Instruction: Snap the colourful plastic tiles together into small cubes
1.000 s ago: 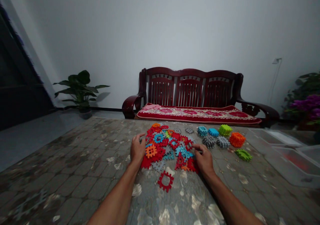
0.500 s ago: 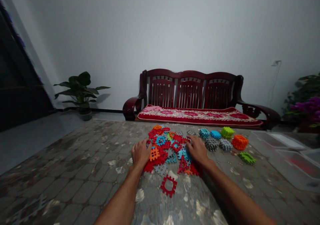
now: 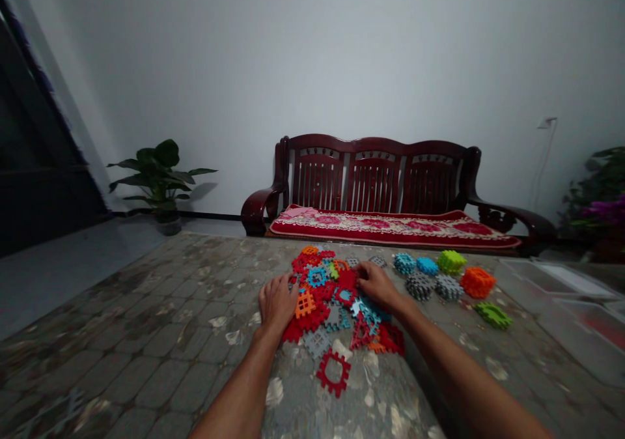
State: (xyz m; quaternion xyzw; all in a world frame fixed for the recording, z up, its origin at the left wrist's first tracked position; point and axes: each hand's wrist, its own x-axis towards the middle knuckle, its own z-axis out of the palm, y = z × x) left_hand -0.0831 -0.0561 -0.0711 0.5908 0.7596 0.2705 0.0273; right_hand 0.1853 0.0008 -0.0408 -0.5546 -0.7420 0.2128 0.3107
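Observation:
A loose heap of interlocking plastic building pieces with toothed edges, mostly red, lies on the table between my hands. My left hand (image 3: 278,303) rests at the heap's left edge, fingers loosely spread, beside an orange lattice piece (image 3: 305,303). At the upper right of the heap, my right hand (image 3: 377,286) has its thumb and fingers closed on the edge of a red building piece (image 3: 347,279); the fingertips are partly hidden. A blue ring piece (image 3: 317,276) and a grey piece (image 3: 317,343) lie among the others. Nearest me is a red square frame (image 3: 334,372), apart from the heap.
Right of the heap stand sorted stacks: grey (image 3: 420,285), blue (image 3: 427,266), lime (image 3: 450,261) and orange (image 3: 478,282). A green piece (image 3: 493,315) lies nearby. Clear plastic boxes (image 3: 561,309) sit at the right edge. A wooden bench (image 3: 374,185) is behind the table.
My right hand has moved left and inward over the heap, its fingers now closing on a red piece. My left hand stays at the left edge. The view has shifted slightly.

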